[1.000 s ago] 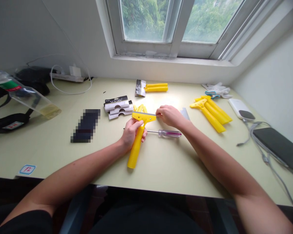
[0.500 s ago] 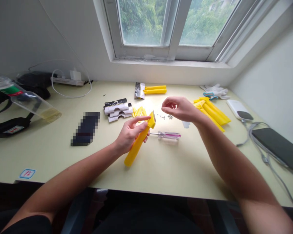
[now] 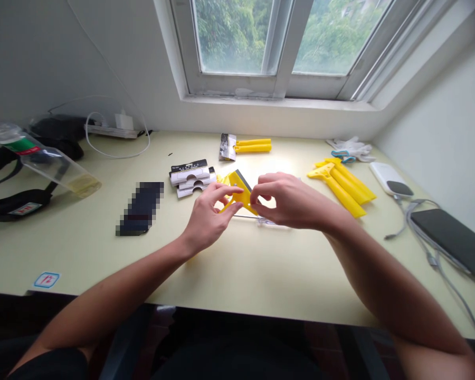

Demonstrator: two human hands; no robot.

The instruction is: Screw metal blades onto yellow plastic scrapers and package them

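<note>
My left hand (image 3: 206, 215) is closed around a yellow plastic scraper (image 3: 243, 191), its wide head with a dark blade edge turned up and to the right. My right hand (image 3: 291, 199) is pinched at the right end of the scraper's head. Whatever sits between its fingertips is too small or hidden to name. Just below the right hand lies a clear-handled screwdriver (image 3: 266, 222), partly covered. Small yellow parts (image 3: 221, 180) show behind the left hand. The small metal pieces on the table are hidden by the right hand.
Black-and-white card sleeves (image 3: 190, 174) lie behind my left hand, with packaged yellow handles (image 3: 254, 145) further back. At right are more yellow scrapers (image 3: 346, 184), gloves (image 3: 352, 148), a white device (image 3: 390, 178) and a cabled black power bank (image 3: 451, 237). A bottle (image 3: 51, 161) stands left.
My right hand has come down and left from above the small metal pieces to the scraper's head. The left hand has turned the scraper so its broad face shows.
</note>
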